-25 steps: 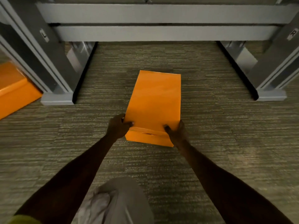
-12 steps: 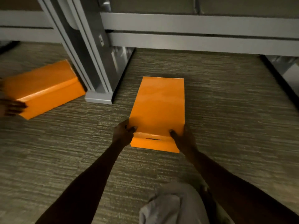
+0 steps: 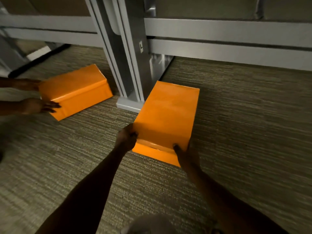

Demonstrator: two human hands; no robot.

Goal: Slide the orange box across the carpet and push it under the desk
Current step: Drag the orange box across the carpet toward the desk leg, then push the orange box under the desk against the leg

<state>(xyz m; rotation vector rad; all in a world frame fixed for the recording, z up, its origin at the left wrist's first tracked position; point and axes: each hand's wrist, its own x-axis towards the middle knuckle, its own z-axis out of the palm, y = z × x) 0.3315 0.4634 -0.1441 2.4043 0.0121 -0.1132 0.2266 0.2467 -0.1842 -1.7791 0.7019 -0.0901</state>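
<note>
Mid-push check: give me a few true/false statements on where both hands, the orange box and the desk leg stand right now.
1. Both hands grip the near end of the orange box. True: left hand, right hand.
2. The box is lifted off the carpet. False: it lies flat on the carpet.
3. The desk leg stands just left of the box's far end. True.
4. No other box is in view. False: a second orange box lies left of the leg, with someone else's hands on it.
</note>
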